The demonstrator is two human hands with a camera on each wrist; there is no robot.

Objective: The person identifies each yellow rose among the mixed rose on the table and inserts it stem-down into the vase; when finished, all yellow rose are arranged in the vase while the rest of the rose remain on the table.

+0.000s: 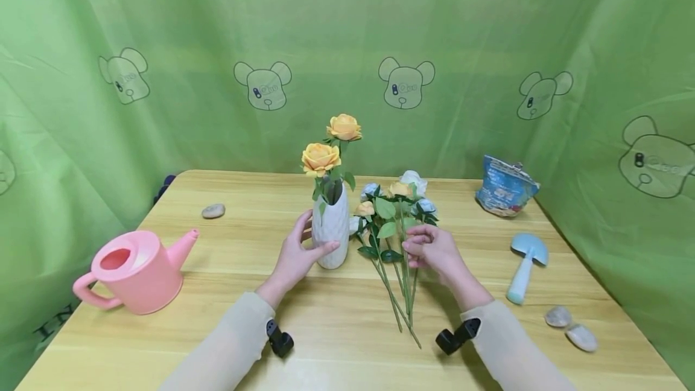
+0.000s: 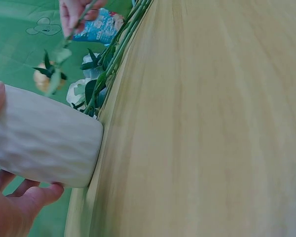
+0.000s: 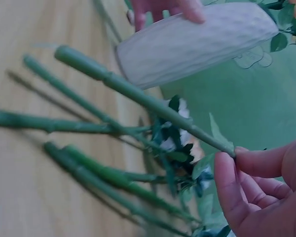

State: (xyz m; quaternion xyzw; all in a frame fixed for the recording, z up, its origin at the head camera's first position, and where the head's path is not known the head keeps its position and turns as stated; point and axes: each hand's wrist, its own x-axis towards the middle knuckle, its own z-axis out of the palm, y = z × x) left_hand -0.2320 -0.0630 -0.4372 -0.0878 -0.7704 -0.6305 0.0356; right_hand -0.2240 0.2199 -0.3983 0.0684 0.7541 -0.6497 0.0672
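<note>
A white textured vase (image 1: 331,234) stands upright with two orange-yellow roses (image 1: 321,159) in it. My left hand (image 1: 295,261) holds the vase low on its side, thumb in front and fingers behind. Just to the right, my right hand (image 1: 434,251) pinches the green stem (image 3: 153,104) of a rose with a peach-orange bloom (image 2: 45,79), its cut end pointing toward me. Beneath and beside that stem lie several more artificial roses (image 1: 414,182), white, pale blue and peach, their leafy stems crossing on the table.
A pink watering can (image 1: 143,273) stands at the left, with a grey stone (image 1: 213,210) behind it. To the right are a blue bag (image 1: 505,187), a light-blue hand shovel (image 1: 523,264) and two stones (image 1: 581,338). Green curtains (image 1: 336,35) surround the wooden table (image 1: 244,222).
</note>
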